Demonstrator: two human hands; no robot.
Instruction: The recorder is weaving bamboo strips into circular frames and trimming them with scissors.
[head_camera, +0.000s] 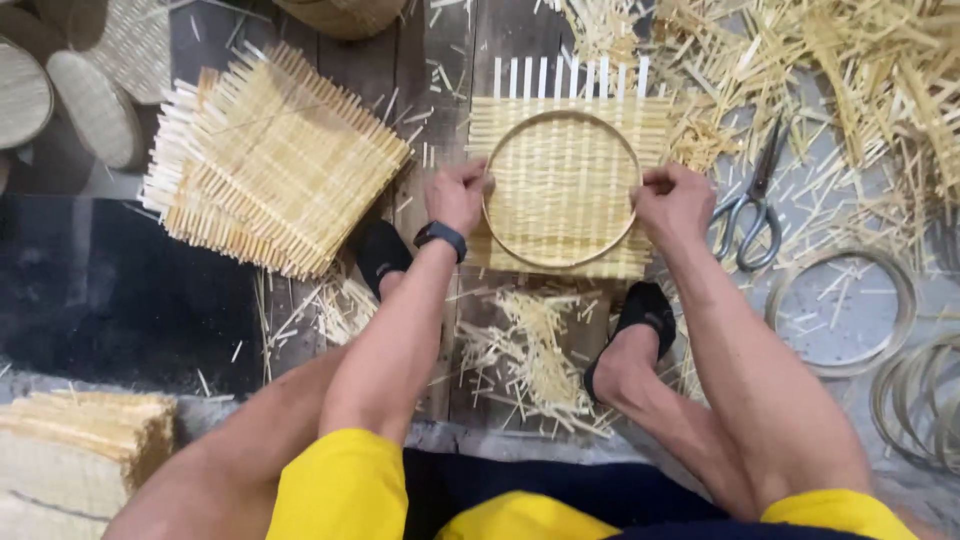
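A square woven bamboo mat (566, 118) lies on the floor in front of me, with white strip ends sticking out at its far edge. A round bamboo hoop (497, 228) rests on top of it. My left hand (457, 194) pinches the hoop's left side, a dark watch on its wrist. My right hand (674, 203) grips the hoop's right side. Both feet in black socks sit just below the mat.
A stack of woven square mats (270, 160) lies at left. Scissors (750, 205) lie right of the mat. Loose bamboo strips (850, 70) pile at top right, cut scraps (530, 360) between my feet. Spare hoops (845, 310) lie at right; round woven pieces (95, 105) at top left.
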